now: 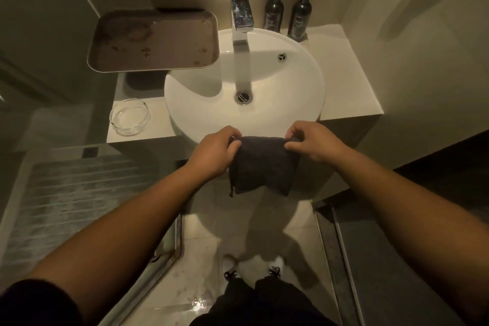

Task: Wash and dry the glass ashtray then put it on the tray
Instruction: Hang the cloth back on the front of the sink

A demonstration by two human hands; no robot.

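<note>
One glass ashtray point(130, 117) is sitting mouth-up on the counter point(341, 87), well left of the fingers; being round, it has no long axis. One tray point(154, 41) is resting beyond it. Left hand point(211, 151) and right hand point(312, 141) are each pinching one dark cloth point(262, 164), fingers clamped on its top corners.

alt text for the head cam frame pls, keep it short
Both hands, left hand and right hand, hold a dark cloth by its top edge in front of a white sink. A glass ashtray sits on the counter left of the sink, near a brown tray.
</note>
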